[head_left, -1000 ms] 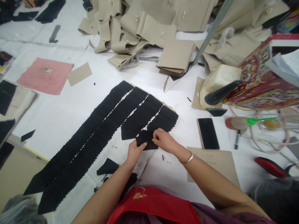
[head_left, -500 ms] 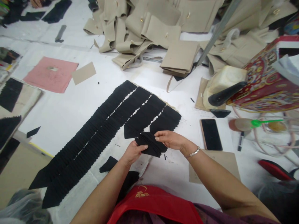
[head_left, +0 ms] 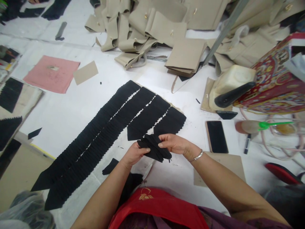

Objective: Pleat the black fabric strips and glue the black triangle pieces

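A small stack of black flat pieces [head_left: 154, 150], fanned at its edges, is held between both hands above the white table. My left hand [head_left: 136, 154] grips its left side, thumb on top. On the other side my right hand [head_left: 172, 143] pinches the upper right part with thumb and fingers. Just beyond lie long rows of overlapping black pieces [head_left: 95, 136], set side by side in slanting strips; the two right-hand strips [head_left: 170, 121] are shorter. A loose black scrap [head_left: 110, 166] rests near my left forearm.
A phone [head_left: 216, 136], a marker [head_left: 247, 143] and a bottle with a green tip [head_left: 249, 126] lie to the right. A black-handled tool [head_left: 234, 94] leans by a red patterned box [head_left: 269, 82]. Beige bag parts [head_left: 143, 25] pile up at the back, beside a slanting metal bar [head_left: 225, 33]. A pink sheet [head_left: 52, 74] lies left.
The black pieces in my hands have spread into a wider fan. My right thumb and fingers have closed further over their right part. The view has shifted slightly.
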{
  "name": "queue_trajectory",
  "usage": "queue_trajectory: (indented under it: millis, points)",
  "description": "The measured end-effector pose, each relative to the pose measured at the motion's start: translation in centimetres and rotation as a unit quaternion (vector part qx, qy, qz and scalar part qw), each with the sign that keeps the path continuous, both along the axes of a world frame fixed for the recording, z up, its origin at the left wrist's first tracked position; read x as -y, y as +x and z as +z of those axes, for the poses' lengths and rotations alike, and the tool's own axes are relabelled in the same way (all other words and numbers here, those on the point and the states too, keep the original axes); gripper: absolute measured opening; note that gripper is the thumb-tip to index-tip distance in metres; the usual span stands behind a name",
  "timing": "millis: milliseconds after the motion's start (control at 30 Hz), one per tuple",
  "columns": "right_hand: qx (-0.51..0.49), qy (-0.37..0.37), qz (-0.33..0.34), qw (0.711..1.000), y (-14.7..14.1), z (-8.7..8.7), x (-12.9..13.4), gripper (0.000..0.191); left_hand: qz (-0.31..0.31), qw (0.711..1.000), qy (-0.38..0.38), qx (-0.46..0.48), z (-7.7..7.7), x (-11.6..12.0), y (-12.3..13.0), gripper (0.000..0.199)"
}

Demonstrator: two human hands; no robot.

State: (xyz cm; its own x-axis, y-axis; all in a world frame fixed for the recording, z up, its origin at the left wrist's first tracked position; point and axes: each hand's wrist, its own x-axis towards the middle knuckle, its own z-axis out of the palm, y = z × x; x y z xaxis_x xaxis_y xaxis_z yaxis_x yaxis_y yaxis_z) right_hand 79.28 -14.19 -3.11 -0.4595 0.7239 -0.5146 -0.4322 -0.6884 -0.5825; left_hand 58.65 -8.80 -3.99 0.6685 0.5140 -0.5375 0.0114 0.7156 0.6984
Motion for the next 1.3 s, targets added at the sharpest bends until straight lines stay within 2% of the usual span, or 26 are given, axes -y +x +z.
queue_trajectory:
  millis: [200, 367, 500, 600, 700, 800, 933, 1033, 1167, 1300]
  points:
    - [0.156, 0.099, 0.004, 0.983, -0.7, -0.2, -0.7, 0.037, -0.017, 0.999, -0.001, -0.040, -0.8, -0.4, -0.6, 0.030]
    - [0.305, 0.178, 0.042, 0.935, -0.3, -1.2, -0.9, 0.032, -0.031, 0.994, 0.025, -0.105, -1.6, -0.4, -0.7, 0.035]
    - [0.379, 0.193, 0.034, 0.904, -0.4, -1.8, -0.9, 0.025, -0.034, 0.990, 0.034, -0.135, -1.9, -0.1, -0.1, 0.032]
    - [0.417, 0.191, 0.017, 0.888, -0.8, -2.3, -0.9, 0.024, -0.008, 0.988, 0.037, -0.151, -1.9, 0.3, 0.6, 0.027]
    - [0.424, 0.170, -0.002, 0.890, -0.7, -2.9, -0.7, 0.027, 0.027, 0.982, 0.052, -0.178, -2.1, 0.5, 1.1, 0.024]
    - [0.408, 0.163, 0.027, 0.898, -0.3, -3.4, -0.4, 0.026, 0.044, 0.981, 0.060, -0.180, -2.2, 0.6, 1.3, 0.024]
    - [0.425, 0.186, 0.070, 0.883, 0.3, -3.4, 0.1, 0.028, 0.037, 0.982, 0.048, -0.178, -2.3, 0.7, 1.3, 0.027]
    - [0.483, 0.182, 0.068, 0.854, 0.3, -2.9, 0.2, 0.025, 0.046, 0.981, 0.038, -0.186, -2.4, 0.8, 1.4, 0.029]
    - [0.565, 0.195, 0.089, 0.797, 0.2, -2.2, 0.0, 0.017, 0.083, 0.971, 0.050, -0.220, -2.5, 0.9, 2.0, 0.024]
    - [0.638, 0.221, 0.141, 0.724, 0.2, -1.8, -0.2, 0.018, 0.099, 0.963, 0.068, -0.242, -3.0, 1.0, 2.5, 0.020]
